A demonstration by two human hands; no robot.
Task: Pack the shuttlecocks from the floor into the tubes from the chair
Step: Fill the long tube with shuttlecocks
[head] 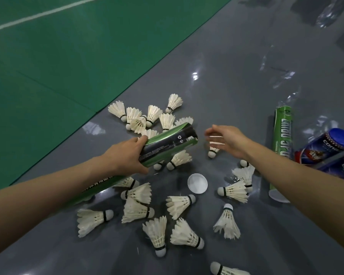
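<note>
Shuttlecocks [137, 211] lie scattered on the grey floor [226, 86], the left hand [125, 155] grips a green tube [167, 144] tilted above them, and the right hand [228, 139] hovers with loose, unclenched fingers just over a blurred shuttlecock [213, 152].

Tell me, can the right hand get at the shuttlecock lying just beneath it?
Probably yes: the right hand is open directly above that shuttlecock, nothing lies between them, and the green tube in the left hand sits aside.

left hand [125, 155] gripping, right hand [229, 140] extended, fingers [213, 131] loose
</note>
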